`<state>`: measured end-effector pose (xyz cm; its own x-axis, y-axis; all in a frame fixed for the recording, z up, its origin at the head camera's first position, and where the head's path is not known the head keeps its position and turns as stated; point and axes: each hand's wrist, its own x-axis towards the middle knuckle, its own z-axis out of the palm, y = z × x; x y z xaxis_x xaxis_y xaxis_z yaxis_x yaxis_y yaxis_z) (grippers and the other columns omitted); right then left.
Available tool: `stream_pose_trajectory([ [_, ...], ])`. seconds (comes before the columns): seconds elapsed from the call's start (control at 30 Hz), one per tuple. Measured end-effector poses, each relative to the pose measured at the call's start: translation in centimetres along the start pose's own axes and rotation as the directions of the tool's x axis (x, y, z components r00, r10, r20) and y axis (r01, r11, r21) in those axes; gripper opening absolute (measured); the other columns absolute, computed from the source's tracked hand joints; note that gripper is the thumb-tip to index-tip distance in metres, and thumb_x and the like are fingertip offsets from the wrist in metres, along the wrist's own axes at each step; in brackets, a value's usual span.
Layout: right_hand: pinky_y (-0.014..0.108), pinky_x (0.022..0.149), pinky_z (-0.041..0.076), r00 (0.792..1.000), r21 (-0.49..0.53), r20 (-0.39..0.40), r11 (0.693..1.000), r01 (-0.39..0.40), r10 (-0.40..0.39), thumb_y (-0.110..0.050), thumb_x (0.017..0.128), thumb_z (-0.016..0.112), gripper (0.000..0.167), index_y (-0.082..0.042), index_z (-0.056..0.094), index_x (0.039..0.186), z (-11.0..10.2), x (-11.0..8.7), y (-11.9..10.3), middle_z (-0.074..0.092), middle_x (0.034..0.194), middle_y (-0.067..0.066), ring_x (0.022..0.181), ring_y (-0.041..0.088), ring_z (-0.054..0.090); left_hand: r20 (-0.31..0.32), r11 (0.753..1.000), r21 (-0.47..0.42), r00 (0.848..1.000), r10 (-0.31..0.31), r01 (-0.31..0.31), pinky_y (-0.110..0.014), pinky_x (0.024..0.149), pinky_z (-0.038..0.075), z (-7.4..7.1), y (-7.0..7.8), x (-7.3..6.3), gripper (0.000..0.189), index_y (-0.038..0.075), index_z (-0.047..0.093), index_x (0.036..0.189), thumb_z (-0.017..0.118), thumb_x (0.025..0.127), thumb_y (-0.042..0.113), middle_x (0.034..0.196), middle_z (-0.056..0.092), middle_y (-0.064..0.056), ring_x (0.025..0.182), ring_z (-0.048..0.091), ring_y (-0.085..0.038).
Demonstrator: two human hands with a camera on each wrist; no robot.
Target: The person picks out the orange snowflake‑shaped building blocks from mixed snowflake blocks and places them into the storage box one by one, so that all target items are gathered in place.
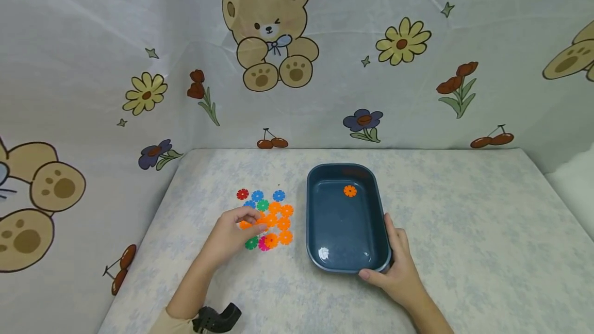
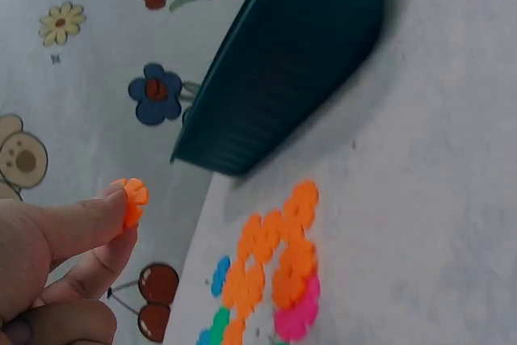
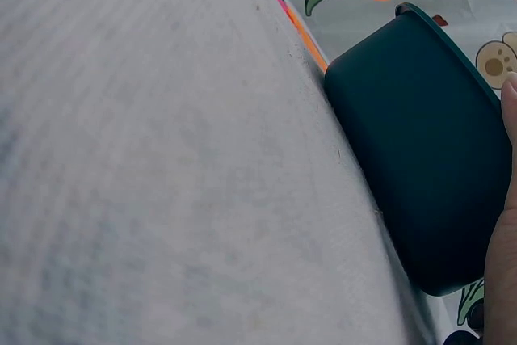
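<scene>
My left hand [image 1: 238, 231] pinches an orange flower-shaped disc [image 2: 134, 199] between thumb and forefinger, raised above the table. Below and around it lies a cluster of notched plastic discs, mostly orange [image 1: 285, 237], with blue [image 1: 279, 195], green [image 1: 251, 243], red [image 1: 243, 194] and pink [image 1: 263, 244] ones. To their right stands a dark blue-green rectangular tub [image 1: 343, 231]. One orange disc [image 1: 350, 190] lies inside it, toward the far end. My right hand [image 1: 399, 267] grips the tub's near right corner, thumb at the near rim and fingers along the right side.
A pale patterned cloth covers the table [image 1: 468, 231]. Behind it hangs a white curtain [image 1: 343, 86] printed with bears and flowers. A black strap piece [image 1: 218, 318] sits on the left wrist, near the table's front.
</scene>
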<state>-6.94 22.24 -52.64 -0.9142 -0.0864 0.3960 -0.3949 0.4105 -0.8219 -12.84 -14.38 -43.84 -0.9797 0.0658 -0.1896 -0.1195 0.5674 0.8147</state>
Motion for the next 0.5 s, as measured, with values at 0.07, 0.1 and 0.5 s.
stream_pose_trajectory([
  [0.07, 0.005, 0.094, 0.031, 1.0, -0.001, -0.005, 1.0, 0.004, -0.004, -0.012, 0.05, 0.097, 0.134, -0.005, 0.017, 0.158, 0.0, 0.0, 0.1, 0.04, 0.121, 0.014, 0.109, 0.004, 0.037, 0.021, 0.999, -0.034, 1.0, 0.001, -0.001, -0.028, 0.064, 0.052, 0.8, 1.6, 0.2, 0.022, 0.016, 0.07, 0.102, 0.08, 0.084, 0.025, 0.096, 0.067, 0.0, 0.084, 0.058, -0.02],
  [0.1, 0.006, 0.094, 0.031, 1.0, -0.004, -0.006, 1.0, 0.006, -0.006, -0.012, 0.05, 0.097, 0.135, -0.005, 0.017, 0.158, 0.0, 0.0, 0.1, 0.041, 0.12, 0.014, 0.109, 0.004, 0.036, 0.039, 0.999, -0.053, 0.999, 0.006, -0.004, -0.027, 0.06, 0.05, 1.2, 2.3, 0.3, 0.021, 0.016, 0.07, 0.103, 0.079, 0.085, 0.024, 0.095, 0.068, -0.001, 0.076, 0.057, -0.02],
  [0.5, 0.004, 0.092, 0.029, 1.0, -0.006, -0.027, 1.0, -0.003, 0.003, -0.006, 0.052, 0.093, 0.129, -0.004, 0.019, 0.157, -0.3, 0.7, -3.9, 0.041, 0.116, 0.025, 0.107, 0.006, 0.038, 0.153, 0.983, -0.086, 0.973, 0.173, -0.161, -0.027, 0.051, 0.04, 6.8, 8.8, 3.0, 0.018, 0.026, 0.069, 0.109, 0.072, 0.092, 0.031, 0.089, 0.071, -0.009, 0.065, 0.058, -0.02],
])
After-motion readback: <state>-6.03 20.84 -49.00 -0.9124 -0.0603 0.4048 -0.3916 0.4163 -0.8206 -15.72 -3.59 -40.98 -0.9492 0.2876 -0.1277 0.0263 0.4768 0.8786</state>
